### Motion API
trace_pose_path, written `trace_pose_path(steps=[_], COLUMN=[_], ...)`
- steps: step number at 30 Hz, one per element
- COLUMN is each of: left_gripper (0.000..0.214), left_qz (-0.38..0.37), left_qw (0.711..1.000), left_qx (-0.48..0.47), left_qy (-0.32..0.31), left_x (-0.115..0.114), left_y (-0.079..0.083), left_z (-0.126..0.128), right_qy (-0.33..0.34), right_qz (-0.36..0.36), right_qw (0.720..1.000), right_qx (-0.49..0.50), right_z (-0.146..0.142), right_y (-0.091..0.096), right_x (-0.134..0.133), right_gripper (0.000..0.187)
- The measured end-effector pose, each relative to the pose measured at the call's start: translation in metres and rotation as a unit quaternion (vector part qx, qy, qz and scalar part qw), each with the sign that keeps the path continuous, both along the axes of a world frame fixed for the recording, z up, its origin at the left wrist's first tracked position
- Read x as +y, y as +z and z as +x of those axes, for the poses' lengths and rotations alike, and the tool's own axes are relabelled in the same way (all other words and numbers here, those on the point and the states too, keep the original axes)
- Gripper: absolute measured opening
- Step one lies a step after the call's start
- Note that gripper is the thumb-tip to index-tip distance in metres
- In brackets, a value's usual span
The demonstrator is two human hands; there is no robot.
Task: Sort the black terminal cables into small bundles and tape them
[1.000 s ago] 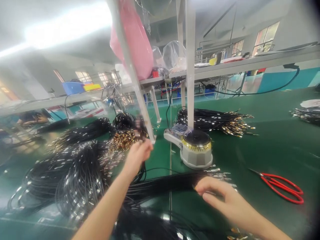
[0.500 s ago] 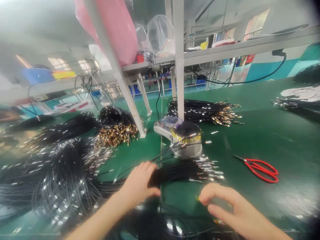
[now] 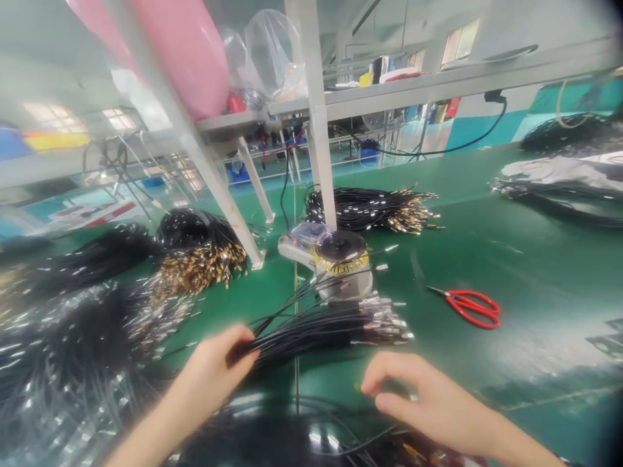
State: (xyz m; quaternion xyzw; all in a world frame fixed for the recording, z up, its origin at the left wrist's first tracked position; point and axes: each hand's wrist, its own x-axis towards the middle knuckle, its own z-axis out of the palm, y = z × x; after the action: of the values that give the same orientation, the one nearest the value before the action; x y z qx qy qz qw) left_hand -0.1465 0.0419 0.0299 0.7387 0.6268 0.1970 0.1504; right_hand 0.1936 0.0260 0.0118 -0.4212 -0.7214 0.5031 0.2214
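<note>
My left hand (image 3: 221,360) is closed around a bundle of thin black cables (image 3: 316,327). The cables fan out to the right and end in silvery metal connectors near the base of a round tape dispenser (image 3: 335,263). A few loose strands rise from the bundle toward the dispenser. My right hand (image 3: 423,399) hovers low over the green table (image 3: 511,259), thumb and forefinger pinched together on something small that I cannot make out. More black cable lies blurred under both wrists.
Large heaps of black cables with gold and silver ends (image 3: 195,253) fill the left side. Another bundle (image 3: 374,207) lies behind a white shelf post (image 3: 318,130). Red scissors (image 3: 470,305) lie to the right. More cables sit at the far right (image 3: 559,188).
My left hand came down from the far pile and closed on the cable bundle, drawing it left and nearer. My right hand stayed low at the front. The view tilted downward.
</note>
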Motion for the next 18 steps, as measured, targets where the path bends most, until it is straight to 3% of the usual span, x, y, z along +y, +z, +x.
trace_pose_path(steps=[3, 6, 9, 15, 18], left_gripper=[0.009, 0.007, 0.007, 0.018, 0.013], left_qz=[-0.014, -0.066, -0.114, -0.119, -0.146], left_qw=[0.999, 0.997, 0.983, 0.981, 0.976], left_qx=[-0.047, 0.015, 0.133, 0.118, 0.065], left_qy=[-0.011, -0.03, -0.047, -0.097, -0.146], left_x=[0.001, 0.007, 0.02, 0.048, 0.056], left_y=[0.008, 0.008, -0.002, -0.031, -0.031], left_z=[-0.002, 0.016, 0.047, 0.12, 0.145], right_qy=[0.005, 0.015, 0.03, 0.06, 0.078], right_qz=[0.002, 0.006, 0.014, 0.017, 0.011], right_qw=[1.0, 1.0, 0.999, 0.998, 0.997], right_qx=[0.004, 0.013, 0.021, 0.005, -0.009], right_z=[-0.002, -0.007, -0.012, -0.011, -0.006], right_y=[-0.002, -0.001, 0.002, 0.002, -0.002], right_x=[0.0, 0.0, -0.001, -0.006, -0.008], right_gripper=[0.012, 0.013, 0.015, 0.02, 0.022])
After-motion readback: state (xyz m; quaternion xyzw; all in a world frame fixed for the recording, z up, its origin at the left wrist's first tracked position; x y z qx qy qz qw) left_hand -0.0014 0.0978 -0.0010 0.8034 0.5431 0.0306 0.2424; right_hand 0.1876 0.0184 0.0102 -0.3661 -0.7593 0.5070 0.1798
